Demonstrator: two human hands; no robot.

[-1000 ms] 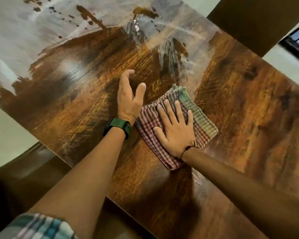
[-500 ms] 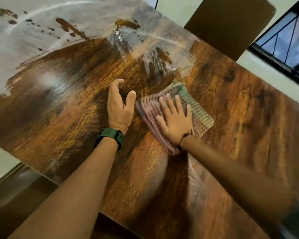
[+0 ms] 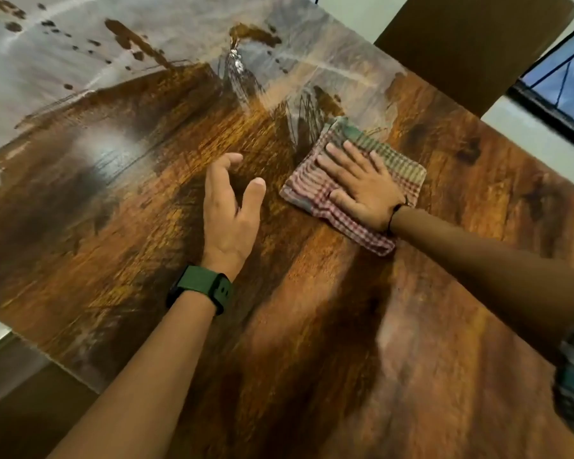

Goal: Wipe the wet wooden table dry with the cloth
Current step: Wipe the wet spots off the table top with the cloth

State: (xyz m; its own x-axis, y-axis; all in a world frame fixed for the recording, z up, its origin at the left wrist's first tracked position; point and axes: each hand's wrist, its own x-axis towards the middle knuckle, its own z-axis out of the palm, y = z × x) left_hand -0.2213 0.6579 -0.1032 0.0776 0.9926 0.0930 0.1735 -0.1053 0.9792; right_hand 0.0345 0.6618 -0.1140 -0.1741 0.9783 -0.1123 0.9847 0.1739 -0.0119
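A folded checked cloth (image 3: 403, 160), red, white and green, lies flat on the wooden table (image 3: 428, 326). My right hand (image 3: 362, 190) presses on it with straight, spread fingers. My left hand (image 3: 229, 210), with a green watch on the wrist, is beside the cloth to its left, fingers relaxed and slightly apart, holding nothing; whether it touches the wood I cannot tell. Beyond the cloth the table top shines with a pale wet film (image 3: 113, 61) broken by dark drops and wiped streaks.
A brown chair back (image 3: 471, 44) stands at the table's far edge. A barred window (image 3: 564, 87) is at the right. The table's left edge (image 3: 30, 346) runs diagonally near my left forearm, with a dark seat below it.
My right hand has slid the cloth to the right and farther from me, away from my left hand. A gap has opened between the left hand and the cloth.
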